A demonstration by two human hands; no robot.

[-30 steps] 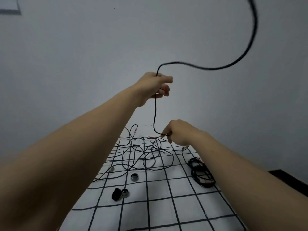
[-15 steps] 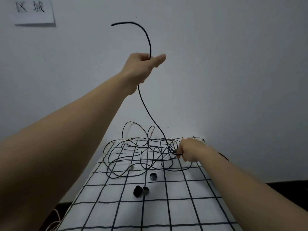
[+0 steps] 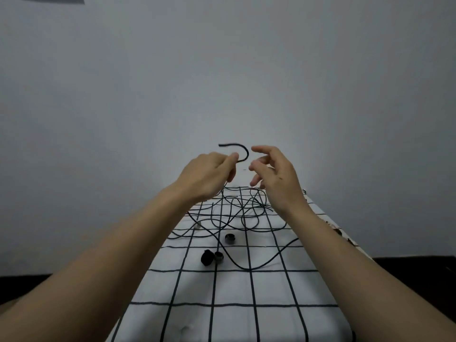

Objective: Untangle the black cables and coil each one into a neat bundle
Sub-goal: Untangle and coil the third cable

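Plain grey wall (image 3: 320,70), dim even light, white grid-lined tabletop (image 3: 232,324) — dark floor (image 3: 424,264) either side

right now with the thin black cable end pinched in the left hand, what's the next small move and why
Probably close the right hand on the thin black cable beside the left hand, to start a loop. The right hand is open, the free end hooks up from the left pinch, and the rest trails into the tangle.

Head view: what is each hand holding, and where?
The left hand pinches a black cable near its free end, which curls up above the hand. The right hand holds nothing.
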